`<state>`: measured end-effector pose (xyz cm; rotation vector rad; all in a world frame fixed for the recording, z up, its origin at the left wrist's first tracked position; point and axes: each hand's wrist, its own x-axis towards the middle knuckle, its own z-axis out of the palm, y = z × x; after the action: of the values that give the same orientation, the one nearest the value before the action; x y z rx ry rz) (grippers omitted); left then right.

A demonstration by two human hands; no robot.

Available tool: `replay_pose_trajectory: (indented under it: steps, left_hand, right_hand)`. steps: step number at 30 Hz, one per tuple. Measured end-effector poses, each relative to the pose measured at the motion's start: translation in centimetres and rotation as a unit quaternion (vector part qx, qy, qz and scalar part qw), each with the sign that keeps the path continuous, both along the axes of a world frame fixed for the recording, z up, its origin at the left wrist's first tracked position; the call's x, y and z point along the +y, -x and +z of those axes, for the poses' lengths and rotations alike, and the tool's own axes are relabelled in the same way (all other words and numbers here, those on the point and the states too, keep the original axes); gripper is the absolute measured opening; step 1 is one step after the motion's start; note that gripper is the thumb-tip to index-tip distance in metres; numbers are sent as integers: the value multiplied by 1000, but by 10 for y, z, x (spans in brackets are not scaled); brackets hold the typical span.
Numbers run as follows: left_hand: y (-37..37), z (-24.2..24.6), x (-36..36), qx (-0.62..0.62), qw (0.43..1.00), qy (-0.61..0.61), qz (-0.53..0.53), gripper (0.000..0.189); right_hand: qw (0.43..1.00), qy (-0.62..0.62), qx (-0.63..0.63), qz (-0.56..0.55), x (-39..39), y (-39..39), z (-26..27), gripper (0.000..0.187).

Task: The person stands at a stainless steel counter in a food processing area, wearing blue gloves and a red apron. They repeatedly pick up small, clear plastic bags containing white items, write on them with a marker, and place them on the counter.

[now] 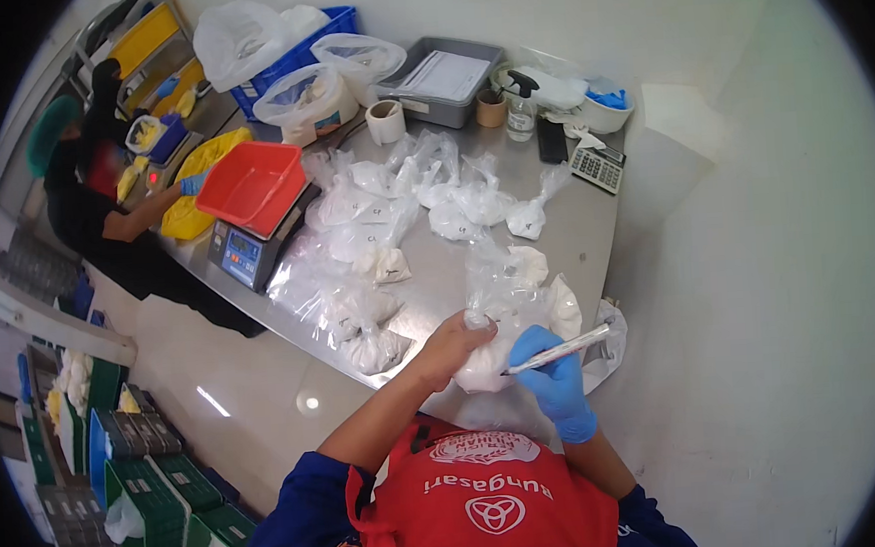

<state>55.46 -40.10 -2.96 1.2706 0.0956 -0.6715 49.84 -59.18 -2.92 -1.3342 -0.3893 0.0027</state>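
Note:
A clear plastic bag of white powder [481, 368] is held near the table's edge by my bare left hand [453, 348], which grips its gathered upper part. My right hand [553, 379], in a blue glove, holds a white marker pen [566, 347] with its tip at the bag's surface. Beyond my hands lie more powder bags [527, 264], and one stands by my right hand [564, 307]. Many tied powder bags [373, 210] are grouped across the steel table [437, 273], several bearing handwritten marks. Two more bags [377, 350] lie left of my left hand.
A red tray [255, 183] sits on a digital scale [241, 252] at left, touched by a co-worker's gloved hand [193, 185]. Farther back are a label roll [385, 122], a grey tray [435, 108], a spray bottle [521, 110], a phone [552, 141] and a calculator [597, 167]. Green crates [147, 509] stand below left.

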Motion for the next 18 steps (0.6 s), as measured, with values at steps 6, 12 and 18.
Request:
replay_pose_trajectory:
  steps: [6, 12, 18]
  left_hand:
    - [8, 9, 6, 61, 996, 71, 15, 32]
    - [12, 8, 7, 60, 993, 97, 17, 30]
    - [15, 6, 11, 67, 991, 112, 26, 29]
  right_hand:
    - [998, 56, -4, -22, 5, 7, 12, 12]
    - [997, 64, -50, -17, 5, 8, 19, 11]
    - [998, 45, -32, -38, 7, 13, 26, 13]
